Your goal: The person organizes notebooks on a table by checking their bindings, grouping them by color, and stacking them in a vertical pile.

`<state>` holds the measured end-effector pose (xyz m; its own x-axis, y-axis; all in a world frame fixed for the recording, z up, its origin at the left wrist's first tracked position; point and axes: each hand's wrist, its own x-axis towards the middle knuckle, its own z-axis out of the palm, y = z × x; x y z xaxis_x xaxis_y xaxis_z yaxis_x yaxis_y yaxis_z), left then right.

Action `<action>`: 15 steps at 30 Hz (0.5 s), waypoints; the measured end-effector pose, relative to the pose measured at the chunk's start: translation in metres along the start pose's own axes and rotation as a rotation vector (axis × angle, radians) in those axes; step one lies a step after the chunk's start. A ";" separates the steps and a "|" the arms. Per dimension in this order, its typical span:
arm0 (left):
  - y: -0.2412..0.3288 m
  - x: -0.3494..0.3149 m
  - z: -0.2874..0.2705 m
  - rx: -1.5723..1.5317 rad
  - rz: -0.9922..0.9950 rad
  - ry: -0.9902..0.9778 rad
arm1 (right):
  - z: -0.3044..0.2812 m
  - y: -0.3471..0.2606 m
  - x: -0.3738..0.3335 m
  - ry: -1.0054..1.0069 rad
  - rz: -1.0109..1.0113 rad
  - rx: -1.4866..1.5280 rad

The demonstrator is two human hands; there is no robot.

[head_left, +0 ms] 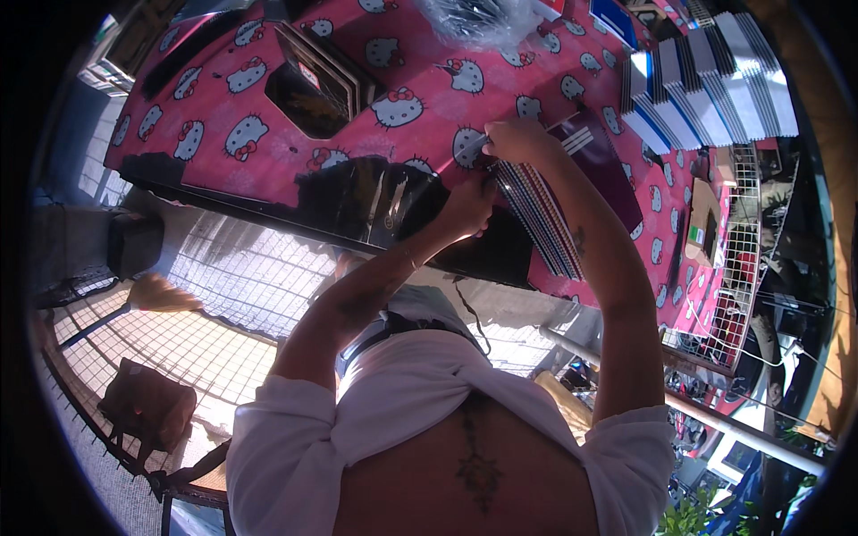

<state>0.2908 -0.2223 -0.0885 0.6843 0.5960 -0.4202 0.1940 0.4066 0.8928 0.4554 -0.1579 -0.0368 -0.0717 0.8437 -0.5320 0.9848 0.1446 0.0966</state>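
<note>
Both my hands are close together at the near edge of a table (286, 170) covered in pink cartoon-cat cloth. My right hand (518, 143) is closed, with a thin greyish piece showing at its fingertips; its kind is unclear. Just below and left, my left hand (469, 205) has its fingers curled in; what they hold, if anything, is hidden. Under my right forearm lies a slanted row of thin books with striped edges (541, 219), its top end beside my hands. A dark purple cover with two pale stripes (608, 170) lies to its right.
Tall stacks of notebooks (706, 85) stand at the far right, above an open cardboard box (704, 221) and a wire rack (744, 259). Dark octagonal boards (317, 89) and a clear plastic bag (478, 22) lie farther back. A broom (161, 293) is at lower left.
</note>
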 end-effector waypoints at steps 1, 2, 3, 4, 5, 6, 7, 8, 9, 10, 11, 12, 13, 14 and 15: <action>-0.001 -0.002 -0.003 0.014 0.007 -0.032 | -0.001 -0.003 0.002 0.029 0.024 -0.003; -0.005 -0.002 -0.004 0.013 0.007 -0.030 | -0.001 -0.006 0.002 0.058 0.048 -0.006; -0.009 -0.002 -0.004 0.005 0.008 -0.042 | -0.002 -0.007 0.002 0.058 0.047 -0.006; -0.013 -0.001 -0.005 -0.002 0.010 -0.051 | -0.003 -0.010 0.002 0.076 0.022 -0.002; -0.016 0.001 -0.007 -0.002 0.010 -0.048 | -0.005 -0.012 0.001 0.095 -0.003 0.002; -0.018 0.004 -0.009 -0.020 -0.005 -0.058 | -0.007 -0.014 0.001 0.096 -0.005 0.001; -0.016 0.006 -0.011 -0.039 -0.020 -0.069 | -0.012 -0.017 0.001 0.043 -0.022 -0.032; -0.014 0.007 -0.012 -0.041 -0.020 -0.067 | -0.016 -0.020 -0.001 -0.011 -0.039 -0.065; -0.012 0.007 -0.013 -0.015 -0.024 -0.063 | -0.017 -0.022 -0.003 -0.011 -0.042 -0.067; -0.010 0.007 -0.013 0.013 -0.028 -0.064 | -0.016 -0.021 -0.006 -0.002 -0.037 -0.069; -0.007 0.006 -0.013 0.013 -0.028 -0.065 | -0.016 -0.020 -0.007 0.007 -0.032 -0.070; -0.006 0.005 -0.012 0.004 -0.047 -0.070 | -0.016 -0.019 -0.007 0.007 -0.031 -0.069; -0.008 0.004 -0.011 -0.007 -0.065 -0.070 | -0.016 -0.019 -0.006 0.008 -0.037 -0.072; -0.011 0.007 -0.011 -0.008 -0.064 -0.067 | -0.016 -0.020 -0.006 0.009 -0.044 -0.074; -0.013 0.010 -0.010 -0.002 -0.044 -0.057 | -0.016 -0.020 -0.005 0.010 -0.047 -0.077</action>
<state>0.2881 -0.2144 -0.1065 0.7139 0.5374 -0.4489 0.2231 0.4331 0.8733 0.4330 -0.1568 -0.0221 -0.1197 0.8398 -0.5295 0.9653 0.2231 0.1358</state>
